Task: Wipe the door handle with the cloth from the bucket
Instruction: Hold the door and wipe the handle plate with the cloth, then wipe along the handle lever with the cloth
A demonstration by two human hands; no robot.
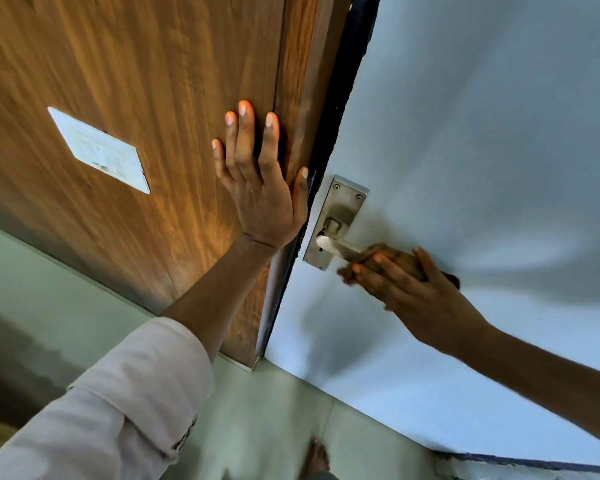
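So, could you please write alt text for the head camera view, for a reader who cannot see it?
The right hand presses a brown cloth around the metal door handle of a pale door. The left hand lies flat, fingers spread, on the wooden panel beside it, near a white switch plate.

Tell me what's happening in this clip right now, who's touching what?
A person is wiping a door handle. The right hand presses a brown cloth around the outer end of the lever, whose inner part and metal backplate show bare. The left hand lies flat, fingers spread, on the wooden panel beside the pale door. No bucket is in view.
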